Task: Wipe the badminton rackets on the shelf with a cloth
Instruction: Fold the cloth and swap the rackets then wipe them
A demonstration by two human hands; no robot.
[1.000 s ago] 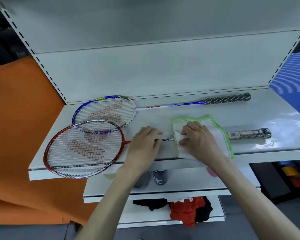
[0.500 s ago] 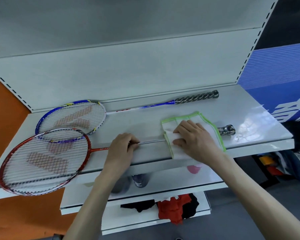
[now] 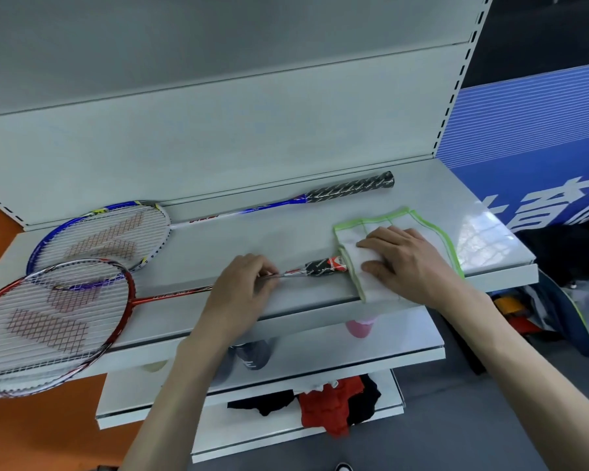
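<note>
Left hand (image 3: 242, 287) pinched red racket (image 3: 58, 321) shaft to steady it on shelf (image 3: 490, 246) near edge; right hand (image 3: 408, 263), fingers flat, pressed cloth (image 3: 436, 239) over handle; blue racket (image 3: 99, 239) far, untouched.

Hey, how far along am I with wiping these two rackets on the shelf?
Nothing looks finished for certain. In hand: the red racket. Your left hand pinches its shaft while your right hand presses the green-edged cloth over its handle, with only the top of the grip showing. Left: the blue racket lies untouched at the back of the shelf.
</note>
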